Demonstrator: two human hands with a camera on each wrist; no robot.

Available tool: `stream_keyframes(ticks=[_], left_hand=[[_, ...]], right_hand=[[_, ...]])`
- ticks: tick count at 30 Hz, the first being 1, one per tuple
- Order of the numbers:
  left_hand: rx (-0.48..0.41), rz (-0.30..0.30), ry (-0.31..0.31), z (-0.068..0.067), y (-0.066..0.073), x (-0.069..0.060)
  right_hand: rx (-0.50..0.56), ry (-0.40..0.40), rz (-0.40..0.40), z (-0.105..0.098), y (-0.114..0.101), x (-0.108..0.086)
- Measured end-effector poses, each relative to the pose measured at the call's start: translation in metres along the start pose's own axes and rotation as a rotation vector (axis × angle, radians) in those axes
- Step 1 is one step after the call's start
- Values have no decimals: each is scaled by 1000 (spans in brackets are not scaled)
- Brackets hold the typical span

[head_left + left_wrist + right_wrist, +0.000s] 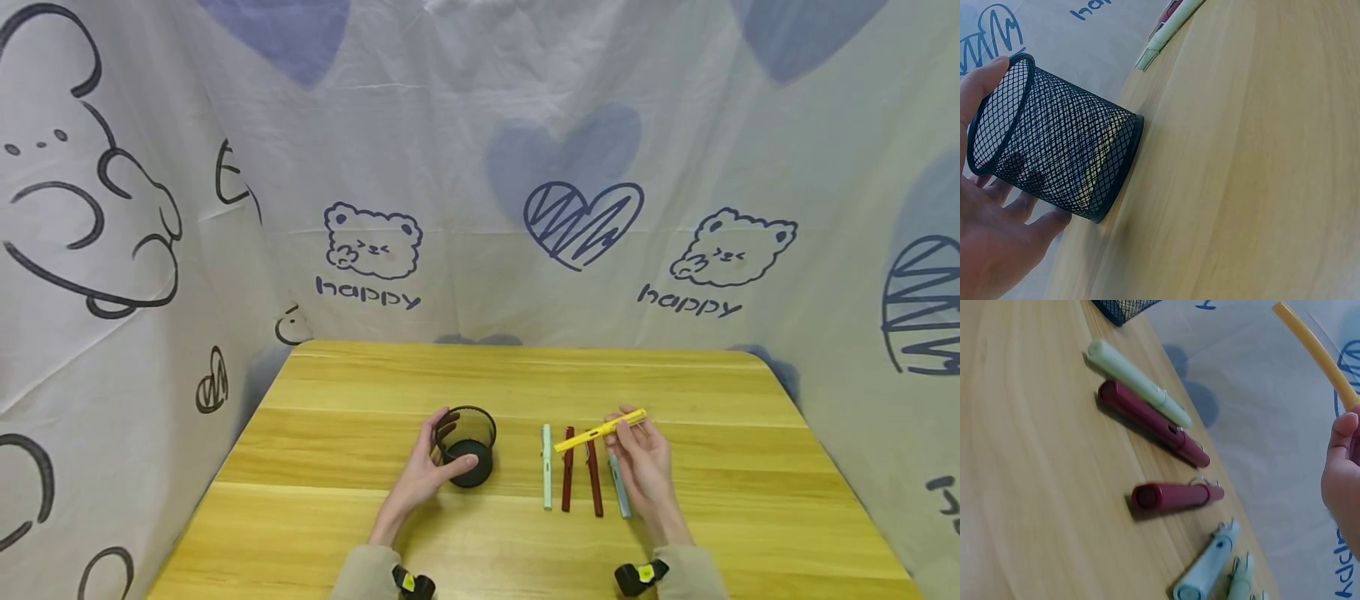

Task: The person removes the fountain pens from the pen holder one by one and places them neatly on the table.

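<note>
My left hand [422,477] holds a black mesh pen holder [1066,140], which stands upright on the table, its fingers round the far side and the thumb at the near side. Between the thumb and fingers of my right hand [651,462], a yellow pen [592,435] is pinched, raised above the table and tilted. Below it lie a mint green pen [547,468], two dark red pens [567,479] and a light blue pen [620,492]. In the right wrist view, a pale green pen [1241,578] lies beyond the blue one; the right hand covers it in the head view.
The wooden table [360,383] has rounded far corners. A white cloth [465,183] with hearts and bear drawings hangs behind it and along both sides. The pens lie roughly side by side to the right of the pen holder.
</note>
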State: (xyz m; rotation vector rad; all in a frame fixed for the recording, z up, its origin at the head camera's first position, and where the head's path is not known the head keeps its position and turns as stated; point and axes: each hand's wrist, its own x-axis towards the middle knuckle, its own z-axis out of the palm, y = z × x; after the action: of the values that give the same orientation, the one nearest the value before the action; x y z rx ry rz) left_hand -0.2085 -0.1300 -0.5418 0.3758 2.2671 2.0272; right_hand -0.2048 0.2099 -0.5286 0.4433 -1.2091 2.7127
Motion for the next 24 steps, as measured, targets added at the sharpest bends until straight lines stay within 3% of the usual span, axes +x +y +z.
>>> stream_keyframes(ticks=[10, 24], left_hand=[[-8, -3, 1, 0, 0, -1], [-2, -12, 1, 0, 1, -1]], right_hand=[[-37, 22, -12, -12, -13, -6], [-105, 207, -74, -29, -32, -9]])
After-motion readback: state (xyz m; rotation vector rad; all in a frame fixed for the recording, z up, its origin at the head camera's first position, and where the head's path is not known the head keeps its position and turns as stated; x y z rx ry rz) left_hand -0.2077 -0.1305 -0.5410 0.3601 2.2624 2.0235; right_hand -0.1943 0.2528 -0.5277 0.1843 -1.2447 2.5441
